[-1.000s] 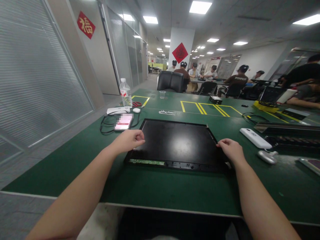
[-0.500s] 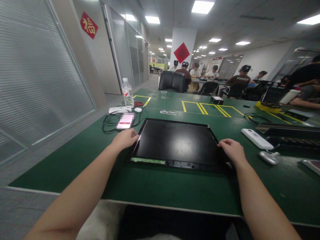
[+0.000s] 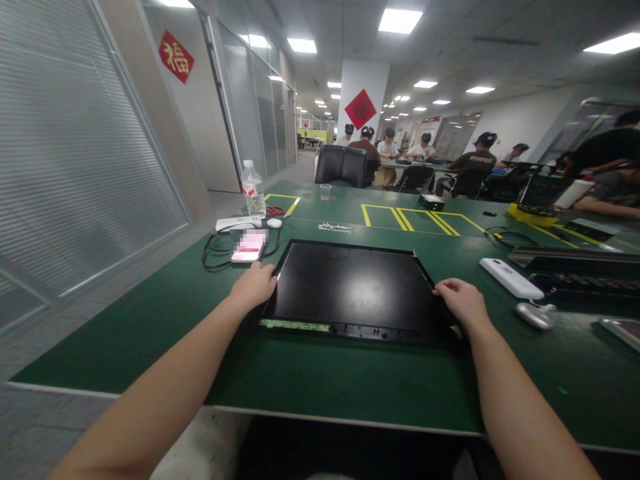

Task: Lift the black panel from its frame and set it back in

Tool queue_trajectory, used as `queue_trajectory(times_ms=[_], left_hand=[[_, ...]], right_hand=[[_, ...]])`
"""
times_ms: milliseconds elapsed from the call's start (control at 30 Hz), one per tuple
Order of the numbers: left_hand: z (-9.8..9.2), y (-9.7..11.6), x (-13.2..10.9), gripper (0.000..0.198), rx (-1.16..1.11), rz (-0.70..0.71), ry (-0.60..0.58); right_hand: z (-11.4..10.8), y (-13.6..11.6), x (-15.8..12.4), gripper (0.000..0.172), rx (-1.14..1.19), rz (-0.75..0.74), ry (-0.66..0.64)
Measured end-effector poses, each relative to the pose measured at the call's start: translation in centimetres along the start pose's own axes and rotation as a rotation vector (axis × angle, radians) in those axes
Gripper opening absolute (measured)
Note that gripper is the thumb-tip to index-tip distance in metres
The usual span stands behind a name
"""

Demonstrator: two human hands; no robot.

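Observation:
In front of me a black flat display panel [image 3: 350,283] lies on the green table [image 3: 320,380]. A green circuit strip [image 3: 295,325] runs along the left part of its near edge. My left hand [image 3: 254,287] is closed on the panel's left edge, its fingertips curled around the frame. At the opposite side, my right hand [image 3: 463,300] pinches the right edge between thumb and fingers. The undersides of the edges and some fingertips are hidden.
Left of the panel are a lit phone [image 3: 249,245], a black cable and a water bottle [image 3: 253,190]. Small pale parts [image 3: 335,227] lie beyond it. On the right sit a white power bank [image 3: 511,278] and a silver mouse [image 3: 535,315]. People work at farther tables.
My left hand has shifted slightly and wraps more over the left edge. The right hand keeps its grip. The whole view has tilted a little; the panel stays in place.

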State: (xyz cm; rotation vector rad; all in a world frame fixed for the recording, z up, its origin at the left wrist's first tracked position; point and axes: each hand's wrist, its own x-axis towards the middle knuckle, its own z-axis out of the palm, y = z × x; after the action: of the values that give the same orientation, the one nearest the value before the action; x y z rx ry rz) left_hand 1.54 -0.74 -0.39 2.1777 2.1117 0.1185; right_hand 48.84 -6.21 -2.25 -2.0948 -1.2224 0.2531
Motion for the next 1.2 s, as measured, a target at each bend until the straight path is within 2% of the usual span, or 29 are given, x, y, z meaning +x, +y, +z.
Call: queue_trajectory(times_ms=[267,433,533,667,800,967,1200], left_hand=[[0.2,-0.3,0.7,0.036,-0.07,0.035,0.0],[0.6,-0.9,1.5,0.029,-0.21,0.061,0.1],[0.3,-1.2,1.7,0.027,-0.399,0.083,0.163],[-0.2,-1.0,1.4,0.02,-0.799,-0.074,0.197],[-0.8,-0.2,0.7,0.03,-1.202,-0.252,0.094],[-1.7,1.0,0.1,0.041,-1.39,-0.373,0.035],[-1.6,1.4,0.6,0.036,-1.621,-0.436,0.044]], right_hand=[[0.0,-0.1,-0.2,0.022,0.05,0.002,0.02],[0.1,0.1,0.0,0.021,0.003,0.006,0.065],[0.4,0.4,0.2,0.02,-0.013,0.01,0.031],[0.6,0.6,0.3,0.019,-0.023,0.005,-0.002],[0.5,0.8,0.4,0.02,-0.038,0.012,0.001],[0.5,0.9,0.5,0.021,-0.075,0.019,-0.008],[0.6,1.0,0.5,0.022,-0.076,0.005,-0.009]])
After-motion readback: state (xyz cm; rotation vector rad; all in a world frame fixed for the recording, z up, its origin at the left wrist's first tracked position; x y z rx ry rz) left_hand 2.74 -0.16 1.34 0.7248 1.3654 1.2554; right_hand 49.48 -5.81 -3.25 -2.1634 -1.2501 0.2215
